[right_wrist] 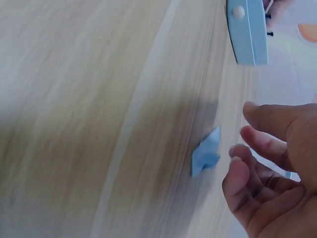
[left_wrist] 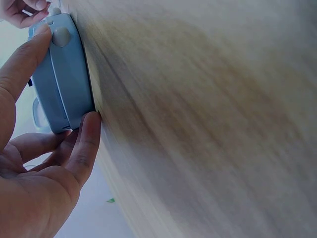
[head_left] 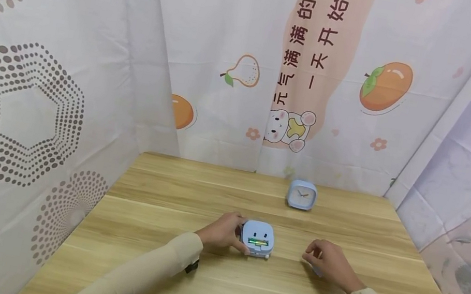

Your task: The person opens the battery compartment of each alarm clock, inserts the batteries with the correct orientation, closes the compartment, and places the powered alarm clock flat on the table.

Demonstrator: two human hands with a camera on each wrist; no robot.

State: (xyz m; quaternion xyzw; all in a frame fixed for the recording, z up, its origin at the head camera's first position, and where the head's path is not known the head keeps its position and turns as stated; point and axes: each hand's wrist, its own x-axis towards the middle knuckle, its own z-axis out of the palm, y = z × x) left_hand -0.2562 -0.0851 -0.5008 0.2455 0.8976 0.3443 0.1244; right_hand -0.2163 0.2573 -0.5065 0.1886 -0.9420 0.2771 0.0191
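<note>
A light blue alarm clock (head_left: 265, 230) lies on its face, its back turned up. In its uncovered battery compartment sits a green battery (head_left: 258, 242). My left hand (head_left: 222, 231) grips the clock's left side, the thumb at the near edge by a small round foot (left_wrist: 61, 36) and the fingers round the far edge. To the right, my right hand (head_left: 330, 262) hovers low with loosely bent fingers and holds nothing. Just beside its fingertips is a small blue battery cover (right_wrist: 205, 152), apart from the fingers; the hand mostly hides it in the head view.
Another light blue clock (head_left: 301, 195) stands upright at the back of the wooden table (head_left: 190, 186), its dial facing me. Printed curtains (head_left: 238, 21) hang behind the table and along both sides.
</note>
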